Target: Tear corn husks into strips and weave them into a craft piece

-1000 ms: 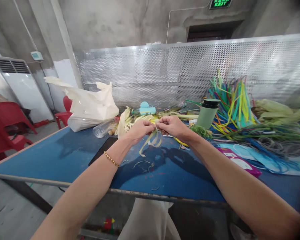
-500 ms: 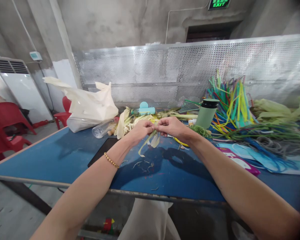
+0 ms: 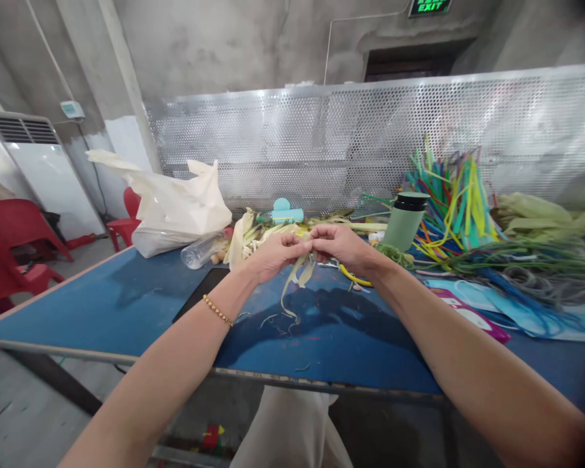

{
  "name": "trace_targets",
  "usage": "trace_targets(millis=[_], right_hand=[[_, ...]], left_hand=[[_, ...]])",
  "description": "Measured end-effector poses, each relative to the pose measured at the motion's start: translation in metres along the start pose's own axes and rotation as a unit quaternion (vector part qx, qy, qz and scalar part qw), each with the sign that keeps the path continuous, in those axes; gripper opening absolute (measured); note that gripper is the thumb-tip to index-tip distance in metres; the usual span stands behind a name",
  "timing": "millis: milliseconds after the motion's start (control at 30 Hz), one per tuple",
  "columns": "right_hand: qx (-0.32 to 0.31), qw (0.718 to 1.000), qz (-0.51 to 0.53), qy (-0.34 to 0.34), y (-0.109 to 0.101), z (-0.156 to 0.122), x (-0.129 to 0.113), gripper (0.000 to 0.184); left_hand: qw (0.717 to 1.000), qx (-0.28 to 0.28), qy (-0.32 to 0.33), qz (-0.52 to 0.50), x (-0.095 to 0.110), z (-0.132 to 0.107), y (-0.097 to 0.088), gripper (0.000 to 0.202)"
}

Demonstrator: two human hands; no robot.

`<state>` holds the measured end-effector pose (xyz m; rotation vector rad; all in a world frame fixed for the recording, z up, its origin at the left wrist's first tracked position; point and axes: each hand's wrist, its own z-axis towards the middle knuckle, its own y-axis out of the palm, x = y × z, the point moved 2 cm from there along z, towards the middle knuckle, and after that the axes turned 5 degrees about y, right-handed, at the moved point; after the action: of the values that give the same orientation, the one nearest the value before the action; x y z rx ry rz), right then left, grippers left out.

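Over the blue table (image 3: 141,312), my left hand (image 3: 279,255) and my right hand (image 3: 340,246) meet fingertip to fingertip. Both are closed in a pinch on a pale green strip of corn husk (image 3: 303,274), whose loose ends hang below the fingers. One thin end curls down toward the tabletop. The part between the fingertips is hidden. Thin husk scraps (image 3: 285,323) lie beneath my hands. Behind my left hand is a heap of pale corn husks (image 3: 244,239). A yellow curved piece (image 3: 353,275) rests near my right hand.
A white plastic bag (image 3: 180,208) and a clear bottle (image 3: 199,252) stand left, by a dark flat tablet-like object (image 3: 199,296). To the right are a green tumbler (image 3: 403,224), colourful pipe-cleaner-like strips (image 3: 463,201), cords and a purple packet (image 3: 472,315). A perforated metal screen (image 3: 283,143) borders the back.
My hands have drawn closer together, with the left fingers shifting right to meet the right ones. The hanging husk end has swung and now reaches lower.
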<state>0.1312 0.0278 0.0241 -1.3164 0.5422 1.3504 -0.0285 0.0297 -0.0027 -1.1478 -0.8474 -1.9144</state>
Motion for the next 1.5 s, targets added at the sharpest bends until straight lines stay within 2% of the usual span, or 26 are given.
trace_targets(millis=[167, 367, 500, 767, 867, 1033, 1167, 1367, 1500], right_hand=[[0.002, 1.0, -0.018, -0.002, 0.001, 0.002, 0.003, 0.011], [0.014, 1.0, 0.007, -0.004, 0.003, 0.002, 0.002, 0.012], [0.024, 0.999, 0.033, -0.003, 0.005, 0.002, 0.004, 0.025], [0.093, 0.991, 0.087, -0.041, 0.004, 0.002, 0.002, 0.031], [0.119, 0.988, 0.07, -0.069, 0.001, 0.002, -0.002, 0.032], [0.129, 0.985, -0.021, -0.113, 0.0, 0.003, -0.004, 0.029], [0.139, 0.981, -0.058, -0.119, -0.001, 0.002, -0.005, 0.031], [0.13, 0.981, -0.047, -0.134, 0.001, -0.001, -0.009, 0.03], [0.114, 0.984, -0.01, -0.135, 0.007, -0.003, -0.012, 0.026]], left_hand=[[0.998, 0.005, 0.029, 0.051, -0.003, 0.0, 0.001, 0.028], [1.0, 0.006, 0.012, 0.02, -0.002, 0.0, -0.001, 0.026], [1.0, 0.0, 0.001, 0.014, -0.003, 0.0, -0.004, 0.023], [0.999, 0.007, -0.046, -0.024, -0.004, -0.002, -0.001, 0.021], [0.998, 0.007, -0.066, -0.004, -0.005, -0.003, 0.0, 0.022], [0.997, 0.017, -0.072, 0.02, -0.008, -0.003, 0.001, 0.023], [0.998, 0.016, -0.062, 0.019, -0.009, -0.003, 0.003, 0.022], [0.994, 0.048, -0.044, 0.087, -0.011, -0.001, -0.001, 0.024], [0.989, 0.051, -0.027, 0.138, -0.008, -0.002, -0.001, 0.027]])
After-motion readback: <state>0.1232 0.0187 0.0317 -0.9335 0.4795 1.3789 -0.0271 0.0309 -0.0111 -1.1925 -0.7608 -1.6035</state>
